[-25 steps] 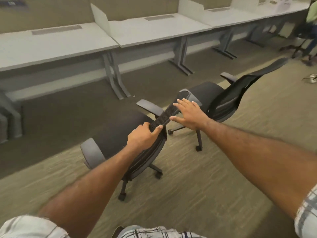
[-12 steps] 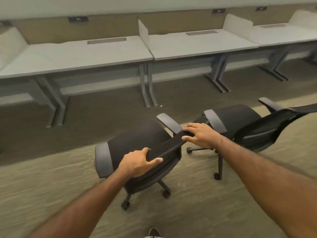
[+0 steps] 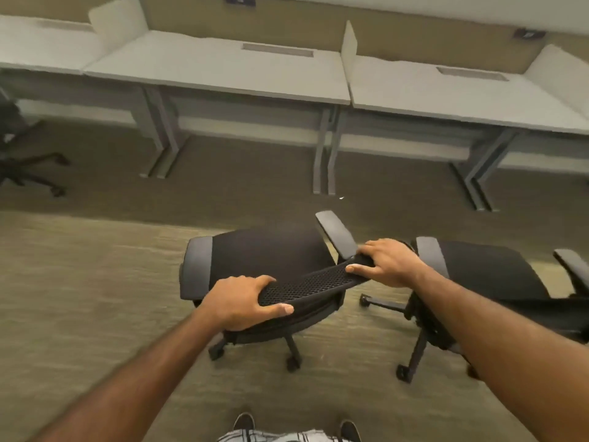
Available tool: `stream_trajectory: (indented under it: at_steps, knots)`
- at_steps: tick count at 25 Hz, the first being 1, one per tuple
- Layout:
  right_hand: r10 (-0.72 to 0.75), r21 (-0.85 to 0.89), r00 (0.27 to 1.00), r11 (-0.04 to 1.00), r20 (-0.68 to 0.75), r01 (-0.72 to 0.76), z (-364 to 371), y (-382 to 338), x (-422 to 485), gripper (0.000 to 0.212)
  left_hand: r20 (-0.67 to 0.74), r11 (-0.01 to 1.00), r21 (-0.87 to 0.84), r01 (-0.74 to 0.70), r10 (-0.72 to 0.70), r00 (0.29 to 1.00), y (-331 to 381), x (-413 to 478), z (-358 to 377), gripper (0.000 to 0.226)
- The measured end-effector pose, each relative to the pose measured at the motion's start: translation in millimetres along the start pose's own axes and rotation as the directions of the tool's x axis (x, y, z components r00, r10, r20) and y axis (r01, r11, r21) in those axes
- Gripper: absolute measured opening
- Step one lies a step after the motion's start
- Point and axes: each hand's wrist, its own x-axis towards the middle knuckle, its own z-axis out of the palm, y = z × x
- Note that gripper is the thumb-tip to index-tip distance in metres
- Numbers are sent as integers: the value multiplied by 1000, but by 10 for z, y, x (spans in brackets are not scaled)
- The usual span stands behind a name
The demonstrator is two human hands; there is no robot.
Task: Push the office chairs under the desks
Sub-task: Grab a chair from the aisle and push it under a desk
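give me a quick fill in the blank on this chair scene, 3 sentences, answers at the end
1. Both hands, the left hand and the right hand, grip the top edge of the mesh ____ of the near chair.
2. A second chair stands to the ____ of the near chair.
3. The near chair stands out on the carpet and is not yet ____ the desk.

Missing words: backrest; right; under

An open-plan office: a row of white desks with divider panels along the wall, wheeled mesh office chairs on carpet.
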Motion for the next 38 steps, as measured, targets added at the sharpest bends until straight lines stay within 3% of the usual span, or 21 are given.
stream_trajectory:
  at_steps: [5, 11, 20, 26, 32, 38]
  knots:
    - [-109, -61, 986, 993, -125, 102, 173, 250, 60, 97, -99, 965, -41, 261, -263, 960, 277, 17, 97, 122]
    - [-235, -108, 949, 970, -212, 216, -13, 334, 420, 80, -54, 909, -159, 385, -397, 916, 348, 75, -133, 122]
    - [-249, -79, 943, 968, -221, 237, -87, 145, 850, 89, -59, 912, -220, 346, -367, 928, -136, 273, -325, 117]
    - [-195, -64, 945, 981, -264, 184, -157, -16, 1346, 84, -219, 949, -146, 281, -308, 926, -678, 688, -520, 113]
    - [-102, -1, 957, 994, -272, 106, -219, -200, 1938, 92, -290, 977, -47, 207, -212, 933, -1199, 1059, -811, 116]
    - [-56, 0, 950, 998, -306, 59, -381, -337, 2762, 99, -313, 973, -23, 228, -224, 923, -1823, 1573, -1179, 115]
